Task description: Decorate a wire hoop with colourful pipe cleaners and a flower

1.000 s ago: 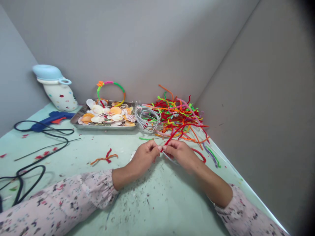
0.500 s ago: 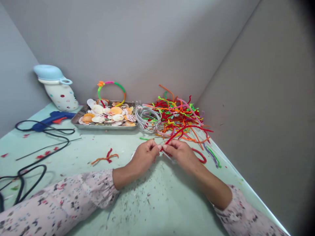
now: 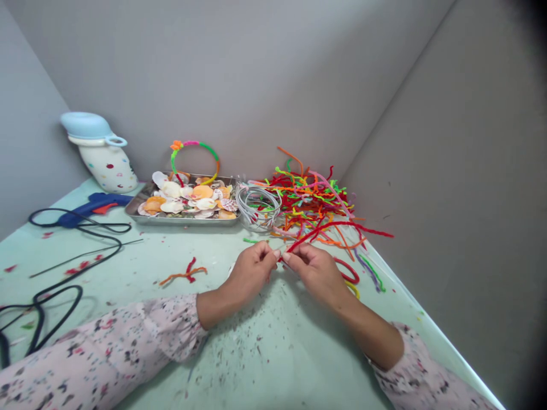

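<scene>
My left hand [image 3: 252,269] and my right hand [image 3: 315,270] meet fingertip to fingertip over the table, both pinched closed. A long red pipe cleaner [image 3: 329,226] runs out of my right hand's pinch, arching up and right to a free tip. A bit of red shows between the two thumbs; what my left fingers grip there is mostly hidden. Just left of that hand, a small white edge peeks out. Beyond my right wrist, a curved red length [image 3: 351,272] and a yellow bit [image 3: 354,289] show, partly covered by the hand.
Behind the hands lie a colourful pipe cleaner heap [image 3: 307,196], a grey wire coil [image 3: 258,208] and a metal tray [image 3: 183,221] of seashells, with a multicoloured ring [image 3: 207,149] standing there. Leftward are a blue glue gun [image 3: 92,208], its black cord, a bottle [image 3: 106,165] and twisted orange-red pieces [image 3: 188,272].
The red pipe cleaner's free end has swung farther right and straightened somewhat. A yellow bit now shows by my right wrist. Both hands stay in nearly the same place.
</scene>
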A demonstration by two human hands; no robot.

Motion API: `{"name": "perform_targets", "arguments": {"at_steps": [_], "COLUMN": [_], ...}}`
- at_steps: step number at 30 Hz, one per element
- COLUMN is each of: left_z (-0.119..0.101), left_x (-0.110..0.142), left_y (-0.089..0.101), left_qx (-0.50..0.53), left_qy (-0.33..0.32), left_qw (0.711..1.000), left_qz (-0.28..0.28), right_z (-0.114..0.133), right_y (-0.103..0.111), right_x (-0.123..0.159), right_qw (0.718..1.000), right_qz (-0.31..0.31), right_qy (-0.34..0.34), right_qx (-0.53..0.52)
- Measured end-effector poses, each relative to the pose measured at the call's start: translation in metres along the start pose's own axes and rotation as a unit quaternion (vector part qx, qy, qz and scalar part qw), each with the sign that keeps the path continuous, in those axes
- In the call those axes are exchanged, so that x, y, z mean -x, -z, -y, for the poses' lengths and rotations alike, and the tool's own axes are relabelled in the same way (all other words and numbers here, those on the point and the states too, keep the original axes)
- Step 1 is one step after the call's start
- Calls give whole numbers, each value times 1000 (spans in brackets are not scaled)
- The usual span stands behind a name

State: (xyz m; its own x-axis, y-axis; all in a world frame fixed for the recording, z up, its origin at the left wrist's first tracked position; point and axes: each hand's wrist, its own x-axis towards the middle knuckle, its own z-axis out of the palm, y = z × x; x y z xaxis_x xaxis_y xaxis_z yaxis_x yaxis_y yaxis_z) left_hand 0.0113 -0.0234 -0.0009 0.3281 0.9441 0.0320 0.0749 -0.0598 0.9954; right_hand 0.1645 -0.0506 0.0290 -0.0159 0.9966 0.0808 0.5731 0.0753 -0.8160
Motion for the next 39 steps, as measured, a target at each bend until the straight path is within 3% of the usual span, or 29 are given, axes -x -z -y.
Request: {"name": "perform_targets", "arguments": {"at_steps": [13, 20, 33, 36, 39], "left_z": [5, 6, 12, 10, 9], "left_x": [-1, -1, -3, -3, -3], "left_y": [0, 0, 0, 0, 1], "left_qx": [6, -23, -17, -18, -9], "left_qy": [3, 3, 8, 6, -3], "left_qw": [1000, 1000, 1000, 1000, 1000], "left_qz": [-7, -14, -16, -17, -24], "right_z": [-5, -11, -20, -20, -17], "right_y": [-6, -9, -7, -7, -6], "right_x": [6, 8, 7, 6, 4], "right_qw": [981, 952, 881, 881, 900], "right_qz": [-47, -48, -33, -31, -44], "right_qy": [126, 241, 371, 375, 353], "right_qx": [142, 183, 291, 287, 250]}}
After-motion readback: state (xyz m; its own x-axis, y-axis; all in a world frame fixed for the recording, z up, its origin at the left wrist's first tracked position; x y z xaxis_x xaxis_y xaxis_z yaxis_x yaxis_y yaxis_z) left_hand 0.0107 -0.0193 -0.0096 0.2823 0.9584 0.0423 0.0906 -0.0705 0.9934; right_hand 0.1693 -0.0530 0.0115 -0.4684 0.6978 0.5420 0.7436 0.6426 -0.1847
